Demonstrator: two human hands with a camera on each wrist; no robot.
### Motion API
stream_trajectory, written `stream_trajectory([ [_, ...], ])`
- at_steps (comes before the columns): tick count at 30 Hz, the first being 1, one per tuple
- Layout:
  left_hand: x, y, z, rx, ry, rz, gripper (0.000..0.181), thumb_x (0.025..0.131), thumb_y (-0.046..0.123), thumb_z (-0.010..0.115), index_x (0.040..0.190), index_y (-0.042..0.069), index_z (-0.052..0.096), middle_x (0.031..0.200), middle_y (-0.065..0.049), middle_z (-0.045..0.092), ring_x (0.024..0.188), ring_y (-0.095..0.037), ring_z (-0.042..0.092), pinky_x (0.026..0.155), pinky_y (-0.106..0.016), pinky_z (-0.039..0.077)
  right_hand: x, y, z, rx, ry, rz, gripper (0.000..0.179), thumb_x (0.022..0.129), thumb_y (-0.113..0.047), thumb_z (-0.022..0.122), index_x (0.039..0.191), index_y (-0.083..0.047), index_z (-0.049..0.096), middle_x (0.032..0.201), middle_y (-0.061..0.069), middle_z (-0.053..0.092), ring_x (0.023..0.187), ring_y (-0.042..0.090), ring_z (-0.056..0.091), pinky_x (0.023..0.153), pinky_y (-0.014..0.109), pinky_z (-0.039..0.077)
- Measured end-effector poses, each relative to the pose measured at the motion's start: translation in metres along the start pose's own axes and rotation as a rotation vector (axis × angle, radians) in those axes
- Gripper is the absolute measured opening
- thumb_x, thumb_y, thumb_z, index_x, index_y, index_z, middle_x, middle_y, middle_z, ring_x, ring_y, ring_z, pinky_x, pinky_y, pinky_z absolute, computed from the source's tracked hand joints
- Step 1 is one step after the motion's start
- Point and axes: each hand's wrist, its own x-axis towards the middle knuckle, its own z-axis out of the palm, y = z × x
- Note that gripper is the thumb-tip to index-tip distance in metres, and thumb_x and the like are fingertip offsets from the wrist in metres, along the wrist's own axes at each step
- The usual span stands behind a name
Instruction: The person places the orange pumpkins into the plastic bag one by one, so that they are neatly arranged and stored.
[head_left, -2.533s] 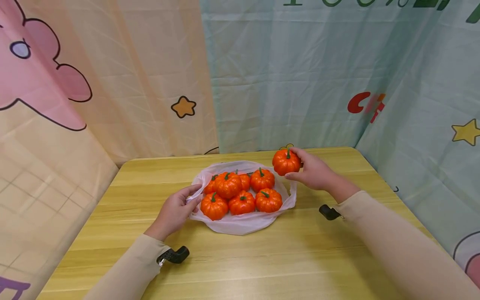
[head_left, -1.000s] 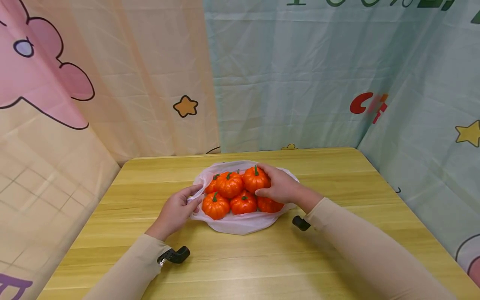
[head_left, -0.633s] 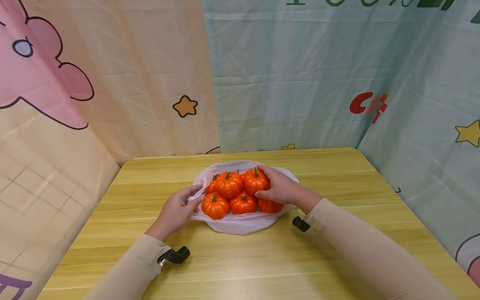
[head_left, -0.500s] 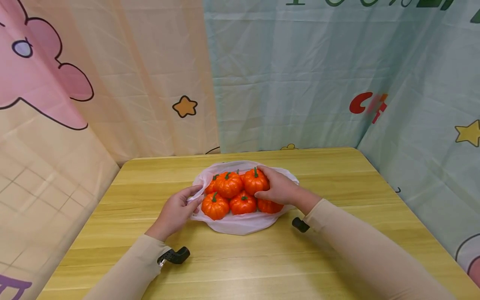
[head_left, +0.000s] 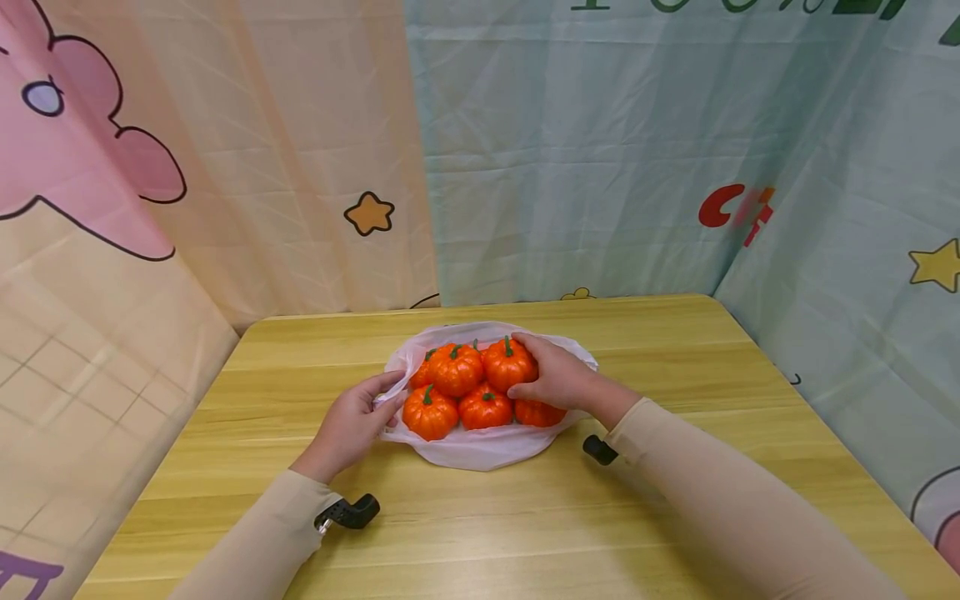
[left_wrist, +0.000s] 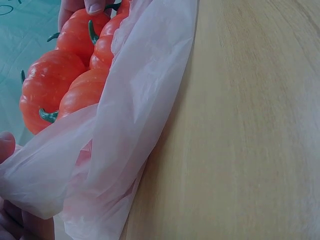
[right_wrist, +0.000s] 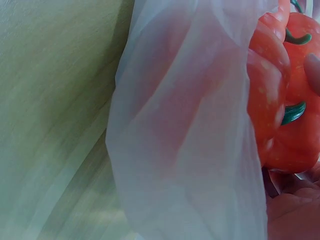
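Observation:
A thin white plastic bag (head_left: 480, 454) lies open on the table, holding several small glossy orange pumpkins with green stems. My left hand (head_left: 352, 425) pinches the bag's left rim between thumb and fingers; the left wrist view shows the gathered plastic (left_wrist: 45, 170) there. At the right side of the pile, my right hand (head_left: 558, 375) grips a pumpkin (head_left: 508, 360) from the right, its thumb low at the front. That pumpkin sits above a front-right pumpkin (head_left: 538, 413), which the hand partly covers. Another upper pumpkin (head_left: 456, 369) is beside it. Pumpkins at the back are mostly hidden.
The wooden table (head_left: 480, 533) extends around the bag on all sides. Printed cloth curtains (head_left: 570, 167) stand behind it and at both sides. A black wrist mount (head_left: 356, 510) on the left sleeve and another mount (head_left: 600, 450) on the right hang just over the tabletop.
My right hand has carried the pumpkin leftward from above the bag's right edge onto the pile. Over the last half second it has barely shifted. The left hand has stayed at the rim.

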Motion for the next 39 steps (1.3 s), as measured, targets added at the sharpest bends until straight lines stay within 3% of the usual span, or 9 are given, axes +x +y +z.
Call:
stream_trajectory([
  [32,0.0004,0.0001,-0.0008,-0.004,-0.007,-0.004,0.049,0.103,0.021,0.069,0.151,0.012,0.058,0.139,-0.015,0.065,0.076,-0.017,0.064,0.058,-0.021,0.048,0.0006,0.0032,0.0002,0.005,-0.006,0.001,0.099,0.091,-0.029,0.084,0.168,-0.013,0.024,0.166,0.013,0.040,0.147,0.037,0.046,0.122,0.056,0.040],
  [39,0.0008,0.0003,-0.0002,-0.006,-0.003,-0.008,0.049,0.104,0.021,0.069,0.151,0.012,0.058,0.129,-0.016,0.068,0.074,-0.017,0.063,0.057,-0.021,0.047,0.0001,0.0026,-0.0007,0.002,-0.005,-0.010,0.101,0.091,-0.029,0.084,0.169,-0.013,0.022,0.165,0.014,0.042,0.147,0.038,0.047,0.121,0.056,0.040],
])
